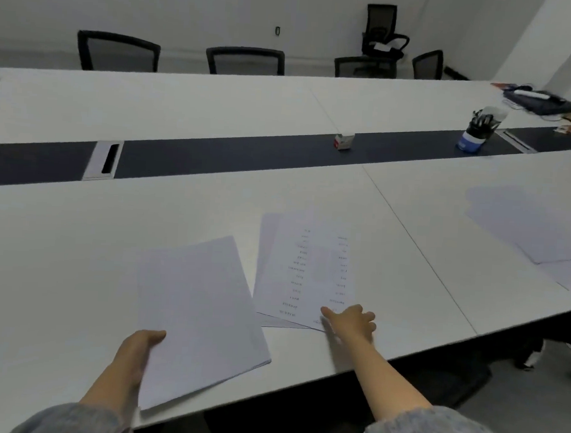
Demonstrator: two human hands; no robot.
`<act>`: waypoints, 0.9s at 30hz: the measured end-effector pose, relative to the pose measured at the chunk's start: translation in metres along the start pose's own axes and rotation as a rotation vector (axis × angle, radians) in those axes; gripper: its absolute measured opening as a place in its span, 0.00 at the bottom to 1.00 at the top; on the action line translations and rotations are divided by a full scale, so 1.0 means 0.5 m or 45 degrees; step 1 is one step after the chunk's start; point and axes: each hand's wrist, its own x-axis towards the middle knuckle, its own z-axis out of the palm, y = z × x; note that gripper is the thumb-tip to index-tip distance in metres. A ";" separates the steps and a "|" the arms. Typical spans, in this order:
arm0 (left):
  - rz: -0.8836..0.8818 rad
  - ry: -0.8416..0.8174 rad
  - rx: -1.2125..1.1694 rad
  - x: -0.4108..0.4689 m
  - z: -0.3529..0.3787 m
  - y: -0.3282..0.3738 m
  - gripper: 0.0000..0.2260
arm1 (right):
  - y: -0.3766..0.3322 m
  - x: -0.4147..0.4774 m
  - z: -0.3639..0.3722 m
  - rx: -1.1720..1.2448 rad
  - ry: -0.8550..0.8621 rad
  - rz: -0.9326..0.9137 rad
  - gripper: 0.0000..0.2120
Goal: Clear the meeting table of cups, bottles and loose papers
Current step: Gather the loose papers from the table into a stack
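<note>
My left hand [140, 349] grips the near corner of a stack of blank papers [199, 311], thumb on top and fingers hidden beneath, the stack slanting across the near edge of the white meeting table [60, 254]; whether it rests on the surface or is lifted off it I cannot tell. My right hand [351, 320] reaches to the near right corner of a printed sheet [307, 270], one digit lying straight on the paper, and whether the other fingers pinch the corner is not clear. That sheet sits fanned over other pages, just beside the stack, its two columns of text too blurred to read. Grey sleeves [431, 432] are cut off at the bottom of the frame. Further right, well apart, more loose papers [535, 229] lie pale against the tabletop and run out of frame. A dark strip [214, 156] runs along the middle of the table, with a cable hatch [106, 160] at the left, a small red-and-white box [343, 142] near the centre and a pen holder [477, 133] to the right. At the far right end is a dark flat item [544, 103] amid clutter I cannot identify. Black mesh chairs [117, 52] line the far side before a plain white wall, one more standing alone in the corner
</note>
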 end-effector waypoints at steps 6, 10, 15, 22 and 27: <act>0.041 0.091 0.020 -0.013 0.010 0.006 0.12 | -0.059 0.025 0.022 -0.101 -0.031 0.149 0.47; 0.008 0.028 -0.022 -0.019 0.011 0.018 0.08 | -0.066 0.042 0.025 -0.146 -0.058 0.114 0.42; -0.041 -0.026 -0.003 0.013 -0.013 0.008 0.14 | -0.056 0.047 0.025 -0.289 -0.152 0.087 0.35; -0.010 -0.011 0.008 -0.002 -0.016 0.003 0.08 | -0.070 0.049 0.005 0.757 -0.288 0.018 0.21; 0.025 -0.004 -0.010 -0.016 -0.008 0.011 0.08 | -0.094 0.029 -0.079 1.102 -0.238 -0.069 0.24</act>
